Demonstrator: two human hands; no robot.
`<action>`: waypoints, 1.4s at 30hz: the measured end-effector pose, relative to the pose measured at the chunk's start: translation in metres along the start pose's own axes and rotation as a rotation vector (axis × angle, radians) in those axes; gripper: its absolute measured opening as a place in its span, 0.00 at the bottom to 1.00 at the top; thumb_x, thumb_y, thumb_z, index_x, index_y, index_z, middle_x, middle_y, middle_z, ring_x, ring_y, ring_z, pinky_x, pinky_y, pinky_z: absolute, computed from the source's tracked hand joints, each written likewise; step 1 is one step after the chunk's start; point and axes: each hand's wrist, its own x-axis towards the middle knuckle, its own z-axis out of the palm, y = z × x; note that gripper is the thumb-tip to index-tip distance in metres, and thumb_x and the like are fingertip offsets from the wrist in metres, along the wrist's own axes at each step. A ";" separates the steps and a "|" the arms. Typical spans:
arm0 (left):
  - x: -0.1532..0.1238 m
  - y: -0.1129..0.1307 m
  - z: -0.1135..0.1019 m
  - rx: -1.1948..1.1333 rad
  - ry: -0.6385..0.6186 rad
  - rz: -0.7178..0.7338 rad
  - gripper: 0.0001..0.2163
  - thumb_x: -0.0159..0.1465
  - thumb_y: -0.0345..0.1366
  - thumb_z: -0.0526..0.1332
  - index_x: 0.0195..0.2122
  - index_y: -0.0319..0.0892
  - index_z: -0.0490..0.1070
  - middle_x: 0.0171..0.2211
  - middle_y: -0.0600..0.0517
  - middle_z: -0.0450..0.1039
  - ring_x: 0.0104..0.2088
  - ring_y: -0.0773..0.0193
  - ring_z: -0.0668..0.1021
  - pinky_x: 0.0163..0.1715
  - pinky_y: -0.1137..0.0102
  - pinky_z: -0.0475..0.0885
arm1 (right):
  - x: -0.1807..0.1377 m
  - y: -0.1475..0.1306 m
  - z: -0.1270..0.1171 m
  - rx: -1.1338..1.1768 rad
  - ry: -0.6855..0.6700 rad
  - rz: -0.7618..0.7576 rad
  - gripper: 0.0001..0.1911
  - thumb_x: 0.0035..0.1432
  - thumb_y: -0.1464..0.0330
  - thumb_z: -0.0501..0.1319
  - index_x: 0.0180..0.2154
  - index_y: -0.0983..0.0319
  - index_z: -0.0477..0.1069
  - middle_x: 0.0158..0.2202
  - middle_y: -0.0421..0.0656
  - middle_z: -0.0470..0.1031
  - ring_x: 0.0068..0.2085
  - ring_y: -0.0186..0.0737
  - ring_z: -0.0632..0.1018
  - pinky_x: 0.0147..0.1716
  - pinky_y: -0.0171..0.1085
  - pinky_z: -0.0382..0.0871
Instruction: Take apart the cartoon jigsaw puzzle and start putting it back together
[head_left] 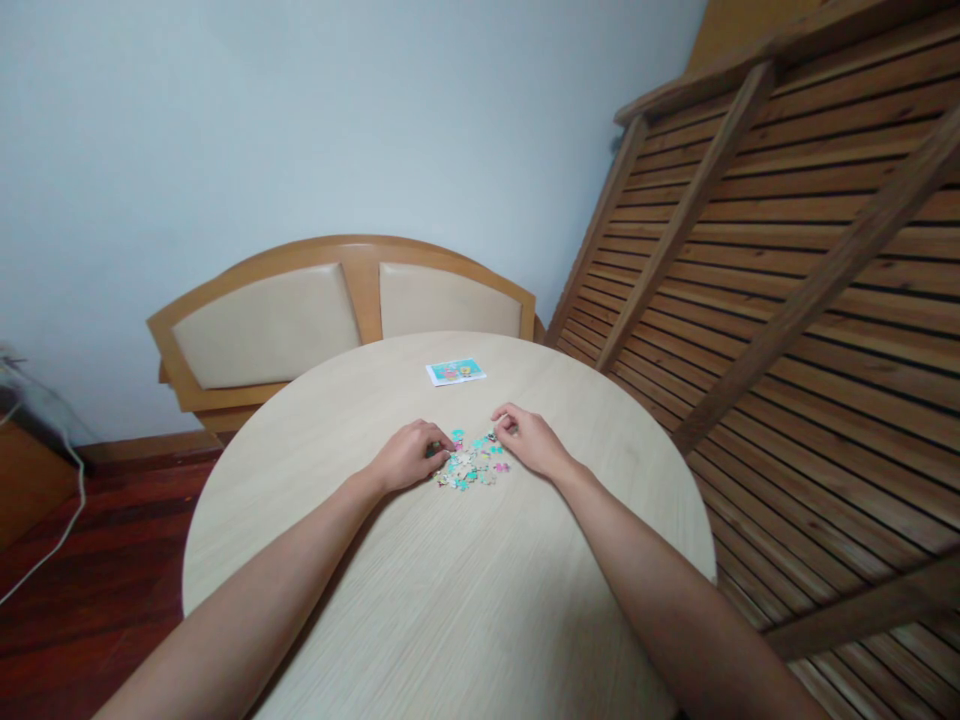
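A loose heap of small jigsaw pieces [466, 468], teal, pink and pale, lies in the middle of the round table [390, 600]. My left hand [412, 455] rests at the heap's left edge, its fingers curled and closed on a jigsaw piece that they mostly hide. On the right side, my right hand [531, 440] has thumb and forefinger pinched together just above the heap's upper right edge. A jigsaw piece [491, 436] shows at those fingertips. Beyond the heap lies a teal picture card [456, 372] with pink and yellow figures.
Behind the table stands a wooden bench with padded cream back panels [270, 325], against a pale wall. A large slatted wooden frame [750, 300] leans along the right side. A white cable [75, 500] hangs down at the left, over the dark red floor.
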 end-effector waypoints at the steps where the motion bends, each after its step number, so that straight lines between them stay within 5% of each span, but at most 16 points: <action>1: 0.000 0.000 0.000 -0.006 0.003 0.001 0.08 0.63 0.31 0.60 0.39 0.44 0.79 0.38 0.50 0.80 0.42 0.58 0.78 0.48 0.66 0.70 | 0.001 0.001 0.001 -0.011 -0.002 -0.015 0.07 0.60 0.70 0.59 0.40 0.60 0.75 0.33 0.41 0.80 0.34 0.36 0.78 0.37 0.34 0.68; 24: 0.001 -0.001 -0.001 -0.071 0.022 -0.042 0.08 0.65 0.33 0.59 0.39 0.44 0.78 0.39 0.50 0.79 0.41 0.60 0.78 0.46 0.67 0.71 | 0.003 0.013 0.007 -0.173 -0.120 -0.145 0.10 0.62 0.71 0.61 0.43 0.61 0.80 0.44 0.47 0.81 0.47 0.42 0.77 0.53 0.42 0.65; 29: 0.000 -0.001 -0.002 -0.010 0.015 -0.050 0.07 0.65 0.33 0.59 0.38 0.45 0.78 0.38 0.52 0.80 0.41 0.60 0.78 0.44 0.68 0.71 | 0.001 0.002 -0.011 -0.164 -0.102 -0.153 0.07 0.60 0.70 0.63 0.38 0.60 0.81 0.41 0.46 0.80 0.45 0.42 0.77 0.50 0.41 0.66; 35: -0.002 -0.002 -0.003 0.011 0.003 -0.066 0.07 0.65 0.34 0.60 0.39 0.47 0.79 0.38 0.52 0.81 0.41 0.59 0.78 0.44 0.68 0.71 | -0.007 -0.002 -0.040 0.017 -0.330 -0.037 0.08 0.55 0.67 0.65 0.34 0.62 0.82 0.33 0.43 0.81 0.35 0.40 0.78 0.37 0.35 0.69; 42: -0.001 0.001 0.002 -0.028 -0.003 0.094 0.12 0.68 0.43 0.61 0.48 0.46 0.78 0.44 0.47 0.79 0.46 0.57 0.77 0.51 0.64 0.69 | -0.010 0.002 -0.039 0.025 -0.464 -0.028 0.10 0.53 0.63 0.66 0.35 0.61 0.83 0.31 0.42 0.81 0.32 0.38 0.76 0.32 0.34 0.66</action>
